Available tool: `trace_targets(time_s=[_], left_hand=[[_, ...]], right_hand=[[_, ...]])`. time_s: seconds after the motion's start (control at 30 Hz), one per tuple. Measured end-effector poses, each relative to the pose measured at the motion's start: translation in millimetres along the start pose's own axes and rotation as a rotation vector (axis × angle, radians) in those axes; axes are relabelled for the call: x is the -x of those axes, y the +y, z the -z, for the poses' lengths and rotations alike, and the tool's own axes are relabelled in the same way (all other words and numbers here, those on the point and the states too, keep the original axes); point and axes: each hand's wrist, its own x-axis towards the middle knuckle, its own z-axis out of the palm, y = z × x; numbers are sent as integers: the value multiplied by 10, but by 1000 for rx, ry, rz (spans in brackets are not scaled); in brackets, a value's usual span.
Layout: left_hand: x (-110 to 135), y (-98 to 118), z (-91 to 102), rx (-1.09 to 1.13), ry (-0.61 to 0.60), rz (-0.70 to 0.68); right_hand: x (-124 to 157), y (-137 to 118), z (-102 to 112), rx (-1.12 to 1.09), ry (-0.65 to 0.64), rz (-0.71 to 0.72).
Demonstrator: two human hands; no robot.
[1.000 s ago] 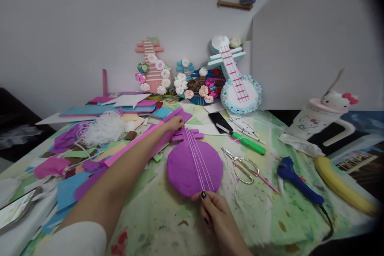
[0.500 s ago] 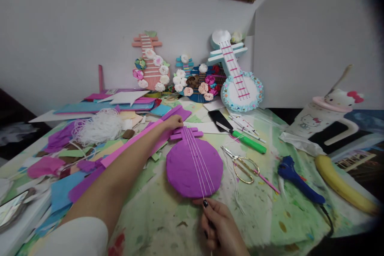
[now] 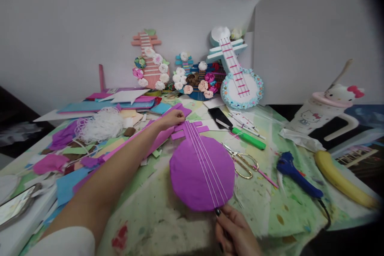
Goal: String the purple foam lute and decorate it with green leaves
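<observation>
A purple paper-covered model lute (image 3: 192, 182) with a round body lies at the middle, tilted towards me. Several white strings (image 3: 207, 164) run down its face from the neck to the lower rim. My left hand (image 3: 175, 118) reaches across and is closed in a pinch at the top of the neck, where the strings end. Below the rim, my right hand (image 3: 237, 232) pinches the lower end of a string, thumb pressed to the edge; its other fingers curl underneath, partly hidden.
Gold-handled scissors (image 3: 244, 164), a green cutter (image 3: 249, 138), a blue glue gun (image 3: 298, 176) and a banana (image 3: 342, 180) lie to the right. At left are tangled white string (image 3: 100, 124), paper scraps and a phone (image 3: 19, 204). Decorated model lutes (image 3: 243, 88) stand behind.
The lute has shifted right and nearer, its lower end looking raised. My right hand has moved right and slightly down with it. My left hand stays at the neck top.
</observation>
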Motion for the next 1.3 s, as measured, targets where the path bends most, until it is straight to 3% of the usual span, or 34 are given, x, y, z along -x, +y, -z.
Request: trace_targets(time_s=[0.17, 0.43, 0.6, 0.87, 1.07, 1.3], left_hand=[[270, 281, 11, 114, 0, -19], [536, 694, 65, 128, 2, -112], [616, 888, 56, 174, 8, -92], [630, 785, -11, 553, -69, 55], [723, 709, -178, 753, -88, 169], [849, 652, -401, 863, 10, 118]], right_hand=[[126, 139, 60, 22, -45, -7], [251, 243, -66, -4, 71, 25], [266, 235, -70, -29, 60, 63], [255, 412, 63, -120, -22, 124], [249, 518, 227, -97, -34, 156], [304, 517, 228, -123, -6, 158]])
